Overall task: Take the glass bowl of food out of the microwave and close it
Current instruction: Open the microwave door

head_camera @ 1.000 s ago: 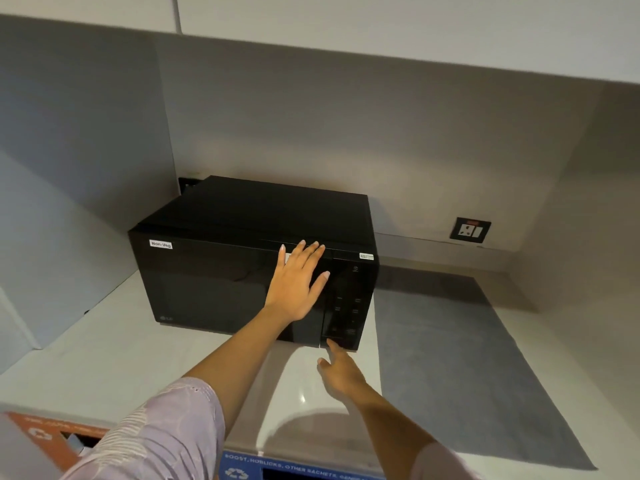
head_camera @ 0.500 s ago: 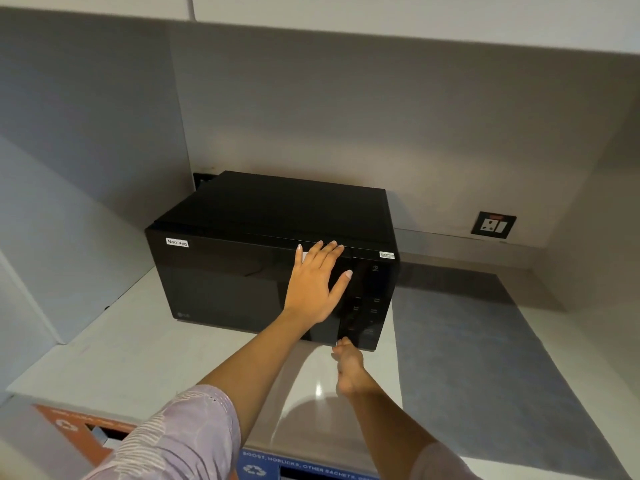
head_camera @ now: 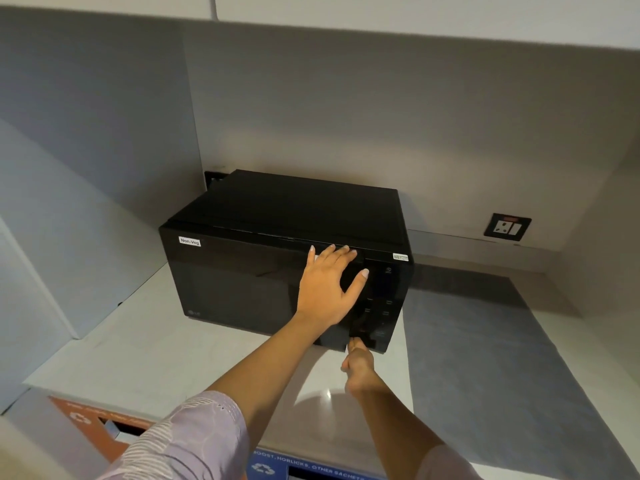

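A black microwave [head_camera: 249, 271] with a "Non-Veg" label stands on the white counter [head_camera: 145, 344], its door closed. My left hand [head_camera: 329, 289] lies flat on the door's right side, fingers spread, holding nothing. My right hand [head_camera: 360, 368] is mostly curled, one finger extended and touching the lowest part of the control panel [head_camera: 379, 306] at the microwave's bottom right. The dark door hides the inside, so no glass bowl is visible.
A grey mat [head_camera: 485, 358] covers the counter right of the microwave. A wall socket [head_camera: 507, 227] sits on the back wall. Cabinets hang overhead. Orange and blue bin labels [head_camera: 304, 465] line the counter's front edge. A wall panel closes the left side.
My right hand has moved up from the counter edge and its finger now touches the bottom of the control panel. The left hand stays flat on the door.
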`<state>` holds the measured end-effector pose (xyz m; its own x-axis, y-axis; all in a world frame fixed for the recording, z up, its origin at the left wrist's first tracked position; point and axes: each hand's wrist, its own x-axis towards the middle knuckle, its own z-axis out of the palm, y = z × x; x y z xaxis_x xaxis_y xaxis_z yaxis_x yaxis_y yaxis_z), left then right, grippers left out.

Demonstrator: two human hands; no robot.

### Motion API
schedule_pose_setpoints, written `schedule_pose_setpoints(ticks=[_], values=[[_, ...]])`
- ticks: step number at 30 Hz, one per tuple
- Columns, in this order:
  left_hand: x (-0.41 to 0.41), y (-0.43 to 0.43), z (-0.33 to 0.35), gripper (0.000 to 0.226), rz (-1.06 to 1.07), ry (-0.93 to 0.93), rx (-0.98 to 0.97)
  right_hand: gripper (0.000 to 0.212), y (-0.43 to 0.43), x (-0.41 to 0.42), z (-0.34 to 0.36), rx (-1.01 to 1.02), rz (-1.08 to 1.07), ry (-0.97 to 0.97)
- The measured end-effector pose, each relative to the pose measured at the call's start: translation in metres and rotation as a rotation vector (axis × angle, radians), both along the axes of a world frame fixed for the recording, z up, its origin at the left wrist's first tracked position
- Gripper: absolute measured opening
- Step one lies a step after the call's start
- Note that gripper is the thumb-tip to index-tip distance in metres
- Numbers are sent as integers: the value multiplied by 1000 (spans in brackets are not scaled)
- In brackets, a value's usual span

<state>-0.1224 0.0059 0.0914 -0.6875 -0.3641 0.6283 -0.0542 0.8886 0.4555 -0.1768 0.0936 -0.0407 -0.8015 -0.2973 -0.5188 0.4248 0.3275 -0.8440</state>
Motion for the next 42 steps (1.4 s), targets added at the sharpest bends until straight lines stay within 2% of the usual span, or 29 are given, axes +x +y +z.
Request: schedule_pose_setpoints(ticks=[5, 8, 10, 11, 13, 16, 18, 22, 25, 28, 32, 37, 42], values=[[31, 5, -16, 40, -58, 126, 46, 42, 1, 7, 7, -144, -104, -86], [49, 10, -13, 34, -53, 158, 77, 40, 1, 7, 11, -121, 5, -123], [60, 12, -8, 24, -43, 199, 54, 30, 1, 5, 15, -70, 54, -187], [65, 12, -3, 24, -34, 212, 32, 33, 1, 6, 16, -48, 72, -218], [76, 6, 12, 35, -4, 202, 12, 41, -4, 12, 22, -46, 134, -257], [90, -14, 35, 43, 106, 44, -61, 34, -20, 29, 40, -116, 246, -194], [99, -34, 49, 39, 274, -222, -49, 26, -41, 44, 51, -157, 374, -138], [119, -80, 61, 86, 481, -792, 39, 22, -87, 89, 69, -238, 617, -60], [136, -104, 61, 106, 558, -995, 57, 28, -113, 130, 82, -249, 753, 70], [152, -115, 63, 117, 601, -1073, 33, 37, -130, 161, 81, -298, 777, 158], [172, -124, 68, 126, 536, -1082, 96, 43, -145, 185, 70, -236, 821, 227], [191, -141, 68, 128, 496, -1017, 192, 43, -171, 220, 70, -289, 936, 207], [212, -163, 51, 127, 481, -987, 134, 45, -190, 234, 64, -290, 1002, 211]])
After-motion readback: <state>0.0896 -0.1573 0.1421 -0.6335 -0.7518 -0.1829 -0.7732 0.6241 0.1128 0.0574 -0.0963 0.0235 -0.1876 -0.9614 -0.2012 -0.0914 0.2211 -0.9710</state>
